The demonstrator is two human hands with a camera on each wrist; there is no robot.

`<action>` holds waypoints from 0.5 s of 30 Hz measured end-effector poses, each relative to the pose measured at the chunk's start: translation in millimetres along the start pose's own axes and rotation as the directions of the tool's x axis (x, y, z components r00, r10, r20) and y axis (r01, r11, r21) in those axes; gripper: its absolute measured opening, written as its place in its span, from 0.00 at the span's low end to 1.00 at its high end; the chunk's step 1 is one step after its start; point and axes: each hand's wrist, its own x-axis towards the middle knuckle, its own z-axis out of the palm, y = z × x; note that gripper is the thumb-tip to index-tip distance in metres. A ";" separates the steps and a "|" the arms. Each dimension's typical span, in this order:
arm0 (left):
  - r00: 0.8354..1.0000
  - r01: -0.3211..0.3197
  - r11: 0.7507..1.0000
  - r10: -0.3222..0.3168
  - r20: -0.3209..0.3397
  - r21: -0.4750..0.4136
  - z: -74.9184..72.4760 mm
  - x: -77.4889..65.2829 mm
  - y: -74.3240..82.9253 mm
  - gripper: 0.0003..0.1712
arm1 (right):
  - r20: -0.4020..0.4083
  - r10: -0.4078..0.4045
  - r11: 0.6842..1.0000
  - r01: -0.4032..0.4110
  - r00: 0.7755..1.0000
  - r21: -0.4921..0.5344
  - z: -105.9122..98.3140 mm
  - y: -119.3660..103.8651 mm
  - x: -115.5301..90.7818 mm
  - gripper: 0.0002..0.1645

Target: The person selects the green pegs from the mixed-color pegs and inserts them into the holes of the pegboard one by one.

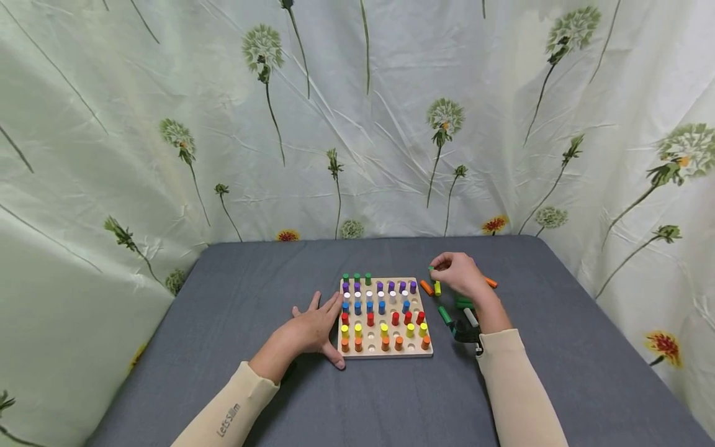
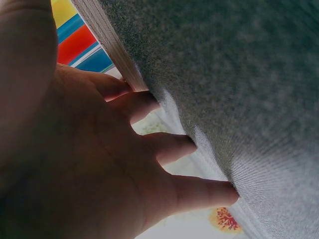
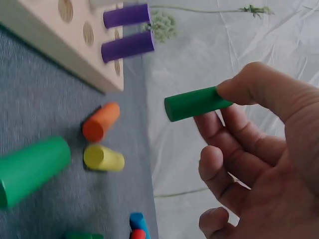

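Observation:
A wooden pegboard (image 1: 385, 356) lies on the dark grey table, with pegs standing in rows by colour: orange, yellow, red, blue, white, purple and green from near to far. Some holes show bare, and the far green row has three pegs at its left. My left hand (image 1: 310, 328) rests on the table with fingers spread, thumb and fingertips at the board's left edge. Off the board's far right corner, my right hand (image 1: 460, 274) pinches one end of a green peg (image 3: 194, 103); the peg's other end points toward the board in the right wrist view.
Right of the board lie loose pegs: an orange peg (image 1: 427, 287), a yellow peg (image 1: 437, 288), a green peg (image 1: 444, 315), a white peg (image 1: 471, 317) and others partly under the right arm. A flowered cloth (image 1: 385, 155) hangs behind the table.

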 end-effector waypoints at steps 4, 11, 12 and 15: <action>1.000 -0.002 1.000 0.002 0.005 -0.005 1.1 1.4 -0.2 0.86 | -0.006 -0.023 0.998 0.023 1.000 0.063 5.0 -3.8 2.6 0.15; 1.000 0.005 1.000 -0.005 0.007 0.002 -0.6 -0.8 0.6 0.87 | 0.013 -0.084 0.994 0.083 0.996 0.075 18.0 -25.9 15.6 0.13; 1.000 0.003 1.000 -0.003 0.009 0.004 -1.0 -1.1 0.6 0.88 | 0.019 -0.092 0.993 0.090 0.996 0.076 20.8 -29.0 18.4 0.12; 1.000 0.002 1.000 -0.002 0.001 0.007 -2.4 -3.4 2.6 0.86 | 0.053 -0.112 0.990 0.107 0.992 0.091 29.6 -36.6 25.7 0.12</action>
